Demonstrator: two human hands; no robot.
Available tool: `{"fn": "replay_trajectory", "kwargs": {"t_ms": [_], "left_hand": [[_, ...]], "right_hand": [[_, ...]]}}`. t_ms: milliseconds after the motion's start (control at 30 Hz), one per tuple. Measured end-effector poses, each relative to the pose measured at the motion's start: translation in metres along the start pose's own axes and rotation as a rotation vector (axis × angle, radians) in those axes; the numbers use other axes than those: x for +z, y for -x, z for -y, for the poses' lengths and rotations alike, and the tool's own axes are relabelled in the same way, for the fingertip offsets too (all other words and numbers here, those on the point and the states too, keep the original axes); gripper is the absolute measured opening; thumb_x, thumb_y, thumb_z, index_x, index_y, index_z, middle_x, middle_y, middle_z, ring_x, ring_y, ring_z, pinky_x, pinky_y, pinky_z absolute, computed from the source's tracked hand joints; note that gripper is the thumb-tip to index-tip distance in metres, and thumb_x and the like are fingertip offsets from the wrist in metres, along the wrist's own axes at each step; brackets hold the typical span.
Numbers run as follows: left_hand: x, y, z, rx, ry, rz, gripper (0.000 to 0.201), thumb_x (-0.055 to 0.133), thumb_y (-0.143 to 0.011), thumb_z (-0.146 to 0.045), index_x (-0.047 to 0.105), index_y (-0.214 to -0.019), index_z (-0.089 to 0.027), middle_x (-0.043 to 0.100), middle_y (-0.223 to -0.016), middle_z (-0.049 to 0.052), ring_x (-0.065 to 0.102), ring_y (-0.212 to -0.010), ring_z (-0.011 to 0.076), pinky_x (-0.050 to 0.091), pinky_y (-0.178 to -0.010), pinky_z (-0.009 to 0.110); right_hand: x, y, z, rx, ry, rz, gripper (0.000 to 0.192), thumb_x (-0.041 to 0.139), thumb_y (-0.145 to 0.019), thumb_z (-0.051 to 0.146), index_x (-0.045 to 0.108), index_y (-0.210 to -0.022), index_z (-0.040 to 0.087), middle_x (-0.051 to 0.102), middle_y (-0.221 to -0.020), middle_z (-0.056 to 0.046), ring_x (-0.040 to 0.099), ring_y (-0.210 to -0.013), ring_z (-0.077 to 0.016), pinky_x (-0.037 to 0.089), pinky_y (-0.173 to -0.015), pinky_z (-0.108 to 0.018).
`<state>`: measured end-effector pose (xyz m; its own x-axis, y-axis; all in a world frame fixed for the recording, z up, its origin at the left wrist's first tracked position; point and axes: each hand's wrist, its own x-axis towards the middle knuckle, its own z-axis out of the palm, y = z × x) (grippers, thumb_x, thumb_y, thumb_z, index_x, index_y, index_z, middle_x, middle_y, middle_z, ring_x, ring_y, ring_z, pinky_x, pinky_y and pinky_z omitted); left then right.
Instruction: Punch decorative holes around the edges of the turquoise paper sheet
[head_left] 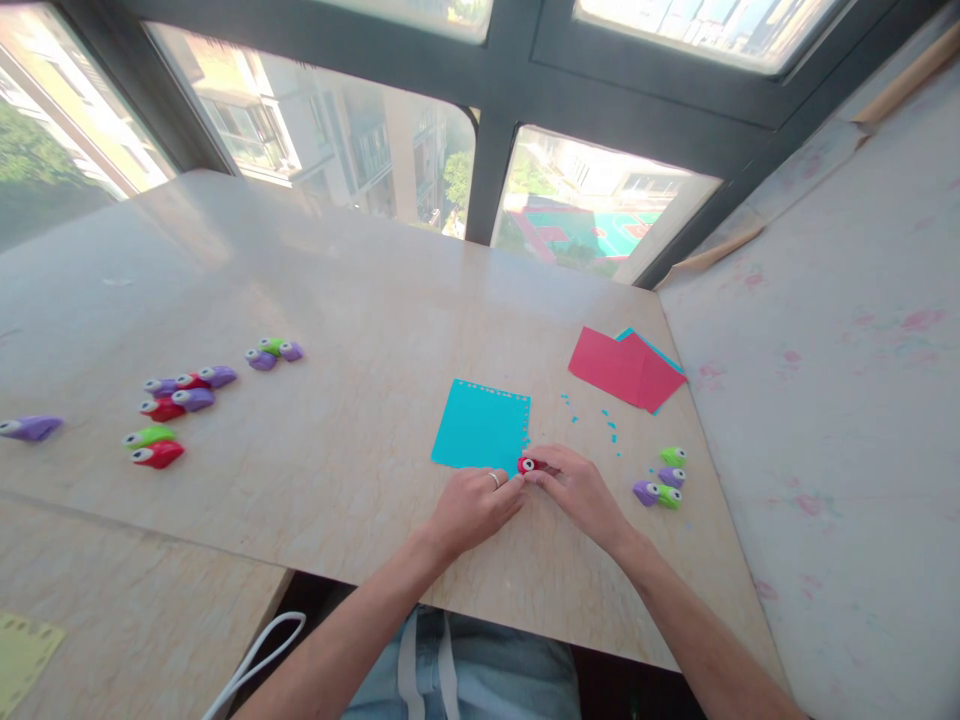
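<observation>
A blue sheet of paper (481,425) lies on the table, with small cut-outs along its top and right edges. My left hand (480,505), a ring on one finger, is closed at the sheet's lower right corner, fingertips pinching its edge. In my right hand (574,485) is a small red paper punch (527,465) with an eye-like white and black spot, set against the sheet's right edge near that corner. Fingers partly hide the punch and the corner. Tiny blue paper bits (610,425) are scattered right of the sheet.
Red paper sheets (611,368) with blue ones beneath lie back right. Several green and purple punches (667,478) stand on the right, more coloured punches (180,395) on the left. A yellow punched sheet (26,650) and a white cable (259,645) are at lower left. Windows and a wall border the table.
</observation>
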<state>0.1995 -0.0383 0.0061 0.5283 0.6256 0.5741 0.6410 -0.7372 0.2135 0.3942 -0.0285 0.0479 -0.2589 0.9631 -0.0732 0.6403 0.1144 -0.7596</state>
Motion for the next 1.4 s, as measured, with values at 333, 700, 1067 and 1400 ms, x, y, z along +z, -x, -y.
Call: {"fn": "replay_trajectory", "kwargs": {"t_ms": [333, 700, 1067, 1400], "left_hand": [[-0.005, -0.01, 0.04, -0.192, -0.074, 0.281, 0.048, 0.041, -0.097, -0.041, 0.05, -0.138, -0.018, 0.042, -0.151, 0.012, 0.028, -0.147, 0.0277, 0.028, -0.119, 0.051], [0.005, -0.012, 0.033, -0.299, -0.047, 0.375, 0.055, 0.032, -0.098, -0.045, 0.042, -0.146, -0.019, 0.032, -0.156, 0.014, 0.026, -0.148, 0.0294, 0.022, -0.122, 0.056], [0.011, -0.008, 0.017, -0.383, -0.076, 0.348, 0.058, 0.032, -0.098, -0.047, 0.038, -0.148, -0.02, 0.029, -0.158, 0.012, 0.023, -0.149, 0.0312, 0.022, -0.121, 0.056], [0.008, -0.008, 0.012, -0.455, -0.079, 0.279, 0.058, 0.038, -0.096, -0.048, 0.04, -0.147, -0.022, 0.031, -0.157, 0.013, 0.023, -0.149, 0.0309, 0.022, -0.121, 0.058]], "right_hand": [[0.0, 0.003, -0.005, 0.058, -0.061, 0.01, 0.027, 0.063, -0.086, 0.03, 0.07, -0.111, 0.021, 0.068, -0.115, -0.007, 0.065, -0.102, -0.019, 0.05, -0.094, -0.035], [-0.008, -0.012, 0.002, 0.429, -0.133, 0.021, 0.037, 0.066, -0.079, 0.052, 0.068, -0.085, 0.015, 0.071, -0.079, -0.005, 0.064, -0.071, -0.0158, 0.046, -0.063, -0.026], [-0.005, -0.01, 0.01, 0.568, -0.196, 0.06, 0.035, 0.065, -0.082, 0.049, 0.063, -0.08, 0.015, 0.071, -0.071, -0.006, 0.067, -0.06, -0.0144, 0.049, -0.056, -0.023], [-0.005, -0.011, 0.01, 0.65, -0.37, 0.096, 0.036, 0.07, -0.08, 0.047, 0.061, -0.088, 0.014, 0.071, -0.075, -0.007, 0.067, -0.059, -0.0138, 0.05, -0.052, -0.021]]}}
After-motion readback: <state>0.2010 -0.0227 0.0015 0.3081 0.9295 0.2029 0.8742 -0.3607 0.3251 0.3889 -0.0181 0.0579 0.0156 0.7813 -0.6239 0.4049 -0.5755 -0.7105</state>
